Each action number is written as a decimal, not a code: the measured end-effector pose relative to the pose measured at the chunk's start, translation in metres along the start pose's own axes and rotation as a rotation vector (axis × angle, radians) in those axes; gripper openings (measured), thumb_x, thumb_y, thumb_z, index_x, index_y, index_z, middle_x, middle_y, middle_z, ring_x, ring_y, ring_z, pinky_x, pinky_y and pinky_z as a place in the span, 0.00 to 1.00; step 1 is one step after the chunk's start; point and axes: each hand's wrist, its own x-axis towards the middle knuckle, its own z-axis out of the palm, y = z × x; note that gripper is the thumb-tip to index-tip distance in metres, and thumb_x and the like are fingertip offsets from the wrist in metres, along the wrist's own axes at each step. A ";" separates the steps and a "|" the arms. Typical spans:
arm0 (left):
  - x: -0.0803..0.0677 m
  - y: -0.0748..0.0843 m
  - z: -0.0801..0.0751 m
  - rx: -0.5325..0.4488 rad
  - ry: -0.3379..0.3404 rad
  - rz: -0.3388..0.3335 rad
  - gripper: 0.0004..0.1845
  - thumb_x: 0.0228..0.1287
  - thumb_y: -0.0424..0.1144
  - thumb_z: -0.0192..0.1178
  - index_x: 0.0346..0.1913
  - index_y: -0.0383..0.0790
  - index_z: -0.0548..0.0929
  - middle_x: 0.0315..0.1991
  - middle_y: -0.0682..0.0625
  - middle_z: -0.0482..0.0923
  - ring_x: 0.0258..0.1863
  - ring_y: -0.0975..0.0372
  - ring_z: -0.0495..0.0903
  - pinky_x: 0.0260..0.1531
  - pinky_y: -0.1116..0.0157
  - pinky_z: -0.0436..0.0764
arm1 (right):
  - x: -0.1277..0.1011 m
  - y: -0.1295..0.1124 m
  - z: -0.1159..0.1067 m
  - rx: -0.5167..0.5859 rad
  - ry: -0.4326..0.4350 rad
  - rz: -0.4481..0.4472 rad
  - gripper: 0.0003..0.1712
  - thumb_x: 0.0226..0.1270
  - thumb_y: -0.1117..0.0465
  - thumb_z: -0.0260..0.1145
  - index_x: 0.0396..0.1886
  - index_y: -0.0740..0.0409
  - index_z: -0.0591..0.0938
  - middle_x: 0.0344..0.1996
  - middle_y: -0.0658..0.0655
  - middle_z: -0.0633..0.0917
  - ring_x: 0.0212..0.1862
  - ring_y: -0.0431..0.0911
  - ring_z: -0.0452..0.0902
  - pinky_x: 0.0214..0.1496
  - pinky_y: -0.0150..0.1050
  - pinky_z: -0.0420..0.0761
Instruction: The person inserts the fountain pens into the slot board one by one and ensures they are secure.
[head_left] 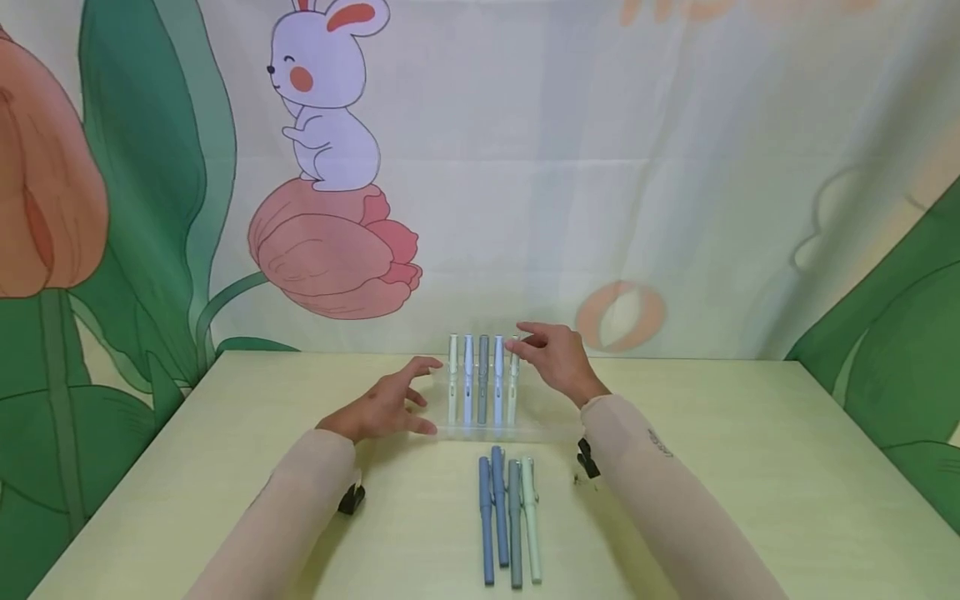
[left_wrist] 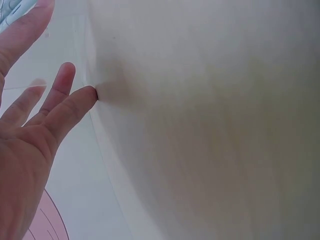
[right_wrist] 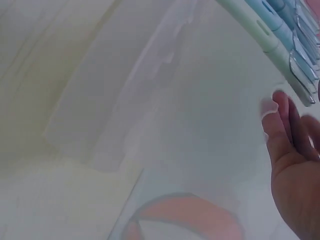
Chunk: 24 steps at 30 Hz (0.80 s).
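Note:
A clear plastic pen rack (head_left: 551, 433) holds several capped pens side by side, leaning upright, with a grey pen (head_left: 483, 379) in the middle. My left hand (head_left: 386, 404) is at the rack's left end, thumb and fingers spread, holding no pen. By the cap of the rightmost pale green pen (head_left: 513, 392) is my right hand (head_left: 555, 354), fingers slightly bent. In the right wrist view, a small gap shows between its fingertips (right_wrist: 270, 112) and that pen's clip end. The left wrist view shows the left fingers (left_wrist: 70, 112) at the rack's edge.
In front of the rack, several loose pens lie on the pale wooden table (head_left: 750, 467): two blue pens (head_left: 499, 508), a grey-green pen (head_left: 515, 525) and a pale green pen (head_left: 531, 521). A printed curtain (head_left: 487, 208) hangs behind the table's back edge.

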 end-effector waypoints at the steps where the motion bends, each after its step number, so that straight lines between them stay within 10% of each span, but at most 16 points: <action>1: 0.000 0.000 0.000 -0.003 -0.003 0.001 0.51 0.49 0.33 0.78 0.73 0.54 0.59 0.75 0.43 0.59 0.54 0.52 0.79 0.50 0.55 0.81 | -0.003 -0.001 -0.003 -0.011 0.015 -0.003 0.31 0.71 0.51 0.67 0.68 0.62 0.75 0.49 0.62 0.86 0.50 0.55 0.84 0.53 0.50 0.82; 9: 0.000 0.000 0.000 0.004 0.007 -0.003 0.51 0.49 0.34 0.79 0.73 0.55 0.59 0.75 0.44 0.59 0.54 0.53 0.79 0.50 0.55 0.81 | -0.029 -0.006 -0.020 -0.051 0.087 -0.028 0.26 0.69 0.51 0.69 0.60 0.62 0.81 0.45 0.59 0.87 0.47 0.52 0.83 0.48 0.48 0.83; 24: 0.001 0.000 -0.001 0.006 0.002 -0.004 0.52 0.49 0.33 0.79 0.74 0.53 0.59 0.75 0.42 0.58 0.54 0.51 0.79 0.50 0.54 0.81 | -0.078 -0.004 -0.004 -0.011 -0.119 0.071 0.14 0.69 0.54 0.69 0.46 0.60 0.88 0.32 0.53 0.87 0.33 0.43 0.81 0.38 0.39 0.81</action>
